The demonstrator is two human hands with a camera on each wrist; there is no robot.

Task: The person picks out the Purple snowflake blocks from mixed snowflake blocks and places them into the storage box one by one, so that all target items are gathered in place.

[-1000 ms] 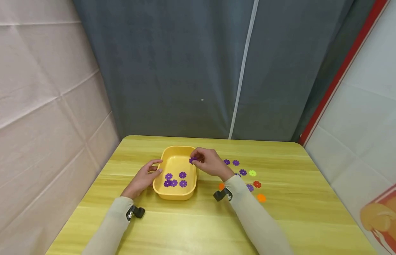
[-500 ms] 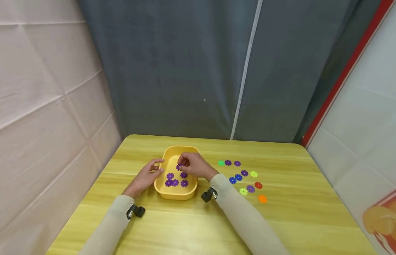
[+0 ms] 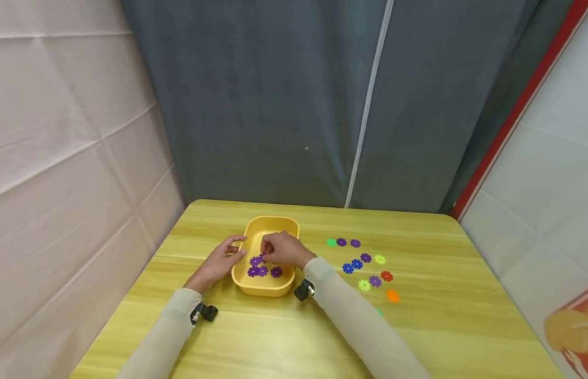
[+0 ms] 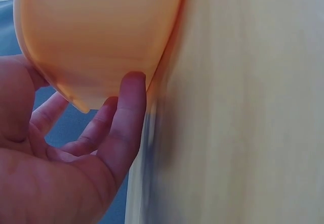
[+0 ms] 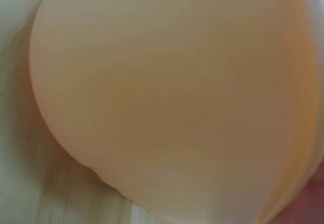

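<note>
Two hands were on the job from where I sat. Left hand (image 3: 218,261) had its thumb and fingers curled round the left wall of the yellow tub (image 3: 254,231), which sat on the worktop (image 3: 417,326). Right hand (image 3: 280,249) was down inside the tub with fingers bunched; couldn't tell if it had a purple disc (image 3: 262,258) pinched or was just touching it. More purple discs (image 3: 262,271) lay in the tub's near end. Loose mixed-colour discs (image 3: 366,259) were scattered on the worktop to the right, well apart from the tub.
</note>
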